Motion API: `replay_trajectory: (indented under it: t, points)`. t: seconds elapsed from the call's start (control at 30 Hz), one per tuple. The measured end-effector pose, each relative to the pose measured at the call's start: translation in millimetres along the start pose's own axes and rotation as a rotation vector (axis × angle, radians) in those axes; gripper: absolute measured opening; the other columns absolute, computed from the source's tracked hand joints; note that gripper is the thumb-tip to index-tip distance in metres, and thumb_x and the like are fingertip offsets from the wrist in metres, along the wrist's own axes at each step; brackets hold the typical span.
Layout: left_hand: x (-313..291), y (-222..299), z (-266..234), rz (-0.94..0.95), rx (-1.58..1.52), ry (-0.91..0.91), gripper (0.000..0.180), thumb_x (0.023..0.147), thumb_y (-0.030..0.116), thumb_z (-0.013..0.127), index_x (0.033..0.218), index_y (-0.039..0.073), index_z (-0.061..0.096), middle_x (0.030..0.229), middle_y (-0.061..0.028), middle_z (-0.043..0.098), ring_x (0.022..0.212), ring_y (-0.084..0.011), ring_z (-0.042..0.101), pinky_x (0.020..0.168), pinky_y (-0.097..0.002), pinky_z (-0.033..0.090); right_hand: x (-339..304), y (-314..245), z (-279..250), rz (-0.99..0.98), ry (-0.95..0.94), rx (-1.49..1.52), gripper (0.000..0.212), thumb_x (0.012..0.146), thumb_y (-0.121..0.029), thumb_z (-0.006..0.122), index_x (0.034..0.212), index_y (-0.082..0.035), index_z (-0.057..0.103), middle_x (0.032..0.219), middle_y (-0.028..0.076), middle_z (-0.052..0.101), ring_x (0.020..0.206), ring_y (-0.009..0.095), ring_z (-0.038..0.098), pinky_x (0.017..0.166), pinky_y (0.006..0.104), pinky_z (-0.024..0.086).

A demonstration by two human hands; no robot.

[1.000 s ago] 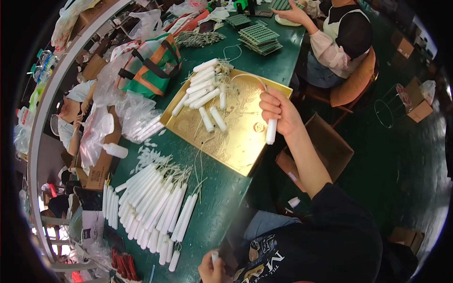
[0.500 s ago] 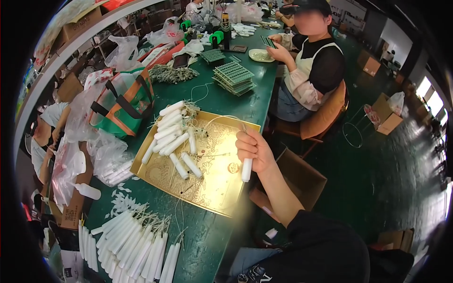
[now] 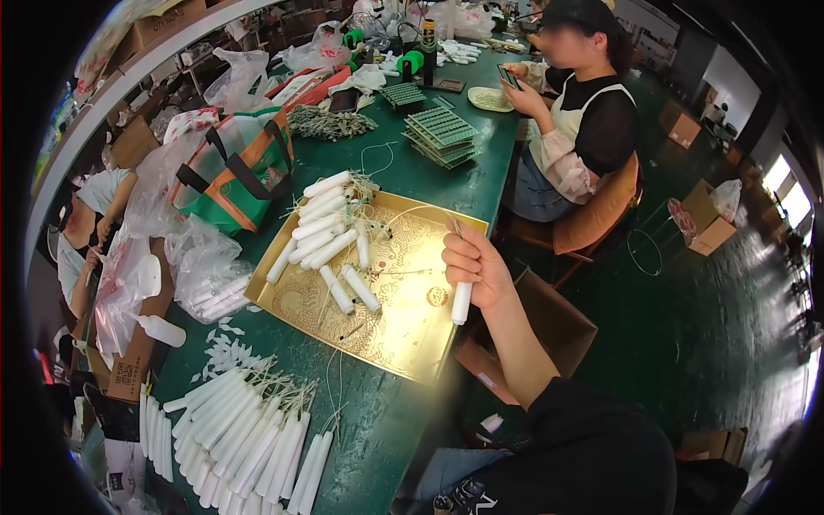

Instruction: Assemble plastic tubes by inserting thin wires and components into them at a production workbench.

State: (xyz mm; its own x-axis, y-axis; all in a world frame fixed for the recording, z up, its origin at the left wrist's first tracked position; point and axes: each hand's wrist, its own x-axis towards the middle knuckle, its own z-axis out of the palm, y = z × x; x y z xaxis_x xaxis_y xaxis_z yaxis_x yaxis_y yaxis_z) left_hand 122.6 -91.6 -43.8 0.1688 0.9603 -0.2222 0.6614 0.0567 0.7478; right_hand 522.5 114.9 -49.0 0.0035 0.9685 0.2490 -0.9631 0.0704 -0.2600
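My right hand [image 3: 474, 264] is closed in a fist around a white tube [image 3: 462, 302], raised above the right side of a gold tray [image 3: 403, 339]. The tube's lower end sticks out below my fingers, and a thin pale wire [image 3: 416, 209] runs from the top of the fist toward the tray's pile. A small thin tip shows above the fist; its kind is unclear. Several short white tubes [image 3: 319, 225] with wires lie heaped in the tray's left part. My left hand is out of view.
Longer white wired tubes [image 3: 236, 438] cover the table's near left, beside small white pieces [image 3: 227, 356]. Stacked green circuit boards [image 3: 442, 133], a wire bundle [image 3: 330, 123] and a green-orange bag [image 3: 236, 172] lie beyond. A co-worker [image 3: 588, 112] sits at right; a cardboard box [image 3: 549, 330] stands below the table edge.
The whole view has shifted slightly, so the table and tray appear a little further right. My right hand keeps its grip on the tube. The co-worker's head has turned more toward their hands.
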Motion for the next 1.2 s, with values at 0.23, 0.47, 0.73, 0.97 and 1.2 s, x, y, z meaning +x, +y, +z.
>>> replay_trajectory:
  t: [0.23, 0.47, 0.73, 0.97, 1.2]
  points:
    - [-4.2, -9.1, 2.1, 0.055, 0.014, 0.046, 0.027, 0.078, 0.02, 0.055, 0.1, 0.004, 0.057, 0.077, -0.0143, 0.059, 0.067, -0.019, 0.055, 0.062, -0.0314, 0.045, 2.4, -0.2, 8.5, 0.038, 0.13, -0.104, 0.02, 0.089, -0.015, 0.041, 0.104, -0.003, 0.045, 0.056, -0.005, 0.032, 0.045, 0.003, 0.029, 0.035, 0.0151, 0.027]
    - [3.1, -10.9, 5.1, 0.168, -0.074, 0.05, 0.025, 0.079, 0.018, 0.054, 0.098, 0.002, 0.057, 0.072, -0.0123, 0.058, 0.062, -0.0196, 0.054, 0.058, -0.0307, 0.045, 6.1, 3.3, 23.6, 0.12, 0.288, -0.242, 0.022, 0.087, -0.014, 0.045, 0.105, -0.001, 0.043, 0.056, -0.006, 0.032, 0.045, 0.002, 0.029, 0.036, 0.0153, 0.027]
    - [-1.3, -6.4, 3.4, 0.204, 0.051, -0.038, 0.022, 0.079, 0.018, 0.053, 0.092, 0.001, 0.056, 0.069, -0.0171, 0.057, 0.057, -0.0324, 0.053, 0.053, -0.0369, 0.042, -5.6, 4.4, 47.5, 0.105, 0.206, -0.446, 0.025, 0.085, -0.017, 0.049, 0.104, 0.0, 0.047, 0.058, -0.006, 0.035, 0.047, 0.001, 0.031, 0.038, 0.0143, 0.027]
    - [-7.3, -4.5, 1.0, 0.274, -0.016, 0.014, 0.021, 0.08, 0.014, 0.052, 0.095, 0.0, 0.055, 0.075, -0.0217, 0.057, 0.067, -0.0378, 0.056, 0.057, -0.0381, 0.043, -15.8, 6.7, 63.4, 0.107, 0.241, -0.524, 0.026, 0.086, -0.014, 0.047, 0.106, 0.003, 0.045, 0.056, -0.007, 0.032, 0.045, 0.001, 0.03, 0.038, 0.0142, 0.026]
    - [-11.8, -7.4, 3.4, 0.302, -0.16, 0.077, 0.022, 0.078, 0.01, 0.055, 0.097, -0.003, 0.054, 0.08, -0.0196, 0.059, 0.068, -0.0316, 0.057, 0.062, -0.0338, 0.044, -30.0, 6.6, 85.5, 0.043, 0.238, -0.645, 0.026, 0.085, -0.015, 0.049, 0.106, 0.002, 0.047, 0.057, -0.007, 0.033, 0.045, 0.001, 0.03, 0.038, 0.0143, 0.026]
